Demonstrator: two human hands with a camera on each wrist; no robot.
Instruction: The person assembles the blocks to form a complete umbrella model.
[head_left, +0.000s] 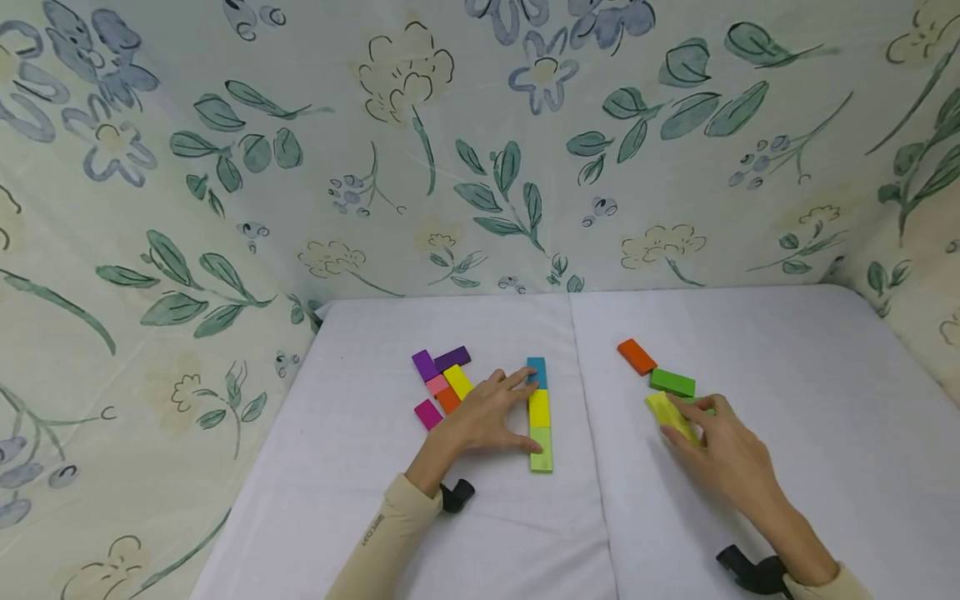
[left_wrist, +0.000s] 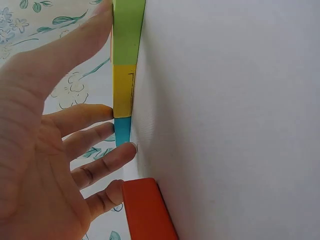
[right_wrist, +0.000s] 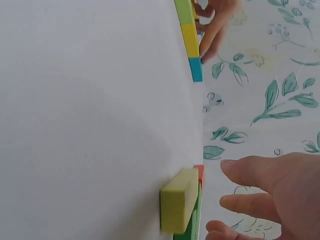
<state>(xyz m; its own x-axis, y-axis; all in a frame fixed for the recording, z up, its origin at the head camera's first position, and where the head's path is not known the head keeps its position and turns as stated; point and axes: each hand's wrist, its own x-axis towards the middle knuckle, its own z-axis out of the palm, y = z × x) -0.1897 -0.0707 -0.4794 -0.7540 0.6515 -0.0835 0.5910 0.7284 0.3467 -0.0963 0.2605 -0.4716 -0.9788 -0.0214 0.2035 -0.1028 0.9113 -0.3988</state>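
A straight row made of a blue block (head_left: pixel 537 372), a yellow block (head_left: pixel 539 409) and a light green block (head_left: pixel 541 460) lies on the white cloth. Over this row my left hand (head_left: pixel 483 417) is spread, thumb at the light green block and fingertips along the blue and yellow ones. My right hand (head_left: pixel 723 454) is over a yellow-green block (head_left: pixel 670 414). In the right wrist view its fingers (right_wrist: pixel 250 204) are loosely extended, with a gap between them and that block (right_wrist: pixel 175 207). Past it lie a green block (head_left: pixel 672 382) and an orange block (head_left: pixel 637 356).
Left of the row, a cluster holds a purple block (head_left: pixel 425 365), a dark purple block (head_left: pixel 453 358), a magenta block (head_left: pixel 428 414), and pink, yellow and orange ones. A flowered curtain (head_left: pixel 510 200) rises behind the table's back edge. White cloth (head_left: pixel 375 517) covers the table.
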